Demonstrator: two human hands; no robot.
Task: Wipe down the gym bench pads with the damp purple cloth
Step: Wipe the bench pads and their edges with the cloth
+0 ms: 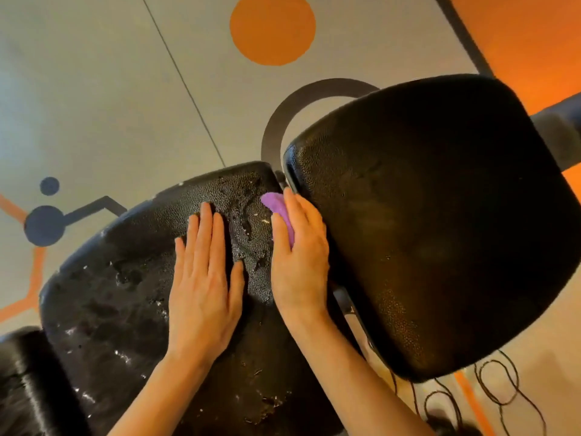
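Head view, looking down on black gym bench. Seat pad (125, 297) streaked with wet patches and pale specks, so partly wiped; back pad (440, 215) looks dry, likely not yet done. Left hand (204, 278) flat on seat pad, fingers straight, holding nothing. Right hand (298, 256) presses purple cloth (279, 212) onto seat pad's far edge beside back pad; fingers fairly straight over cloth, which pokes out past fingertips

Both hands lie on the worn black seat pad (125, 294), left of the black textured back pad (440, 231), the purple cloth (279, 212) under the right hand (300, 256).
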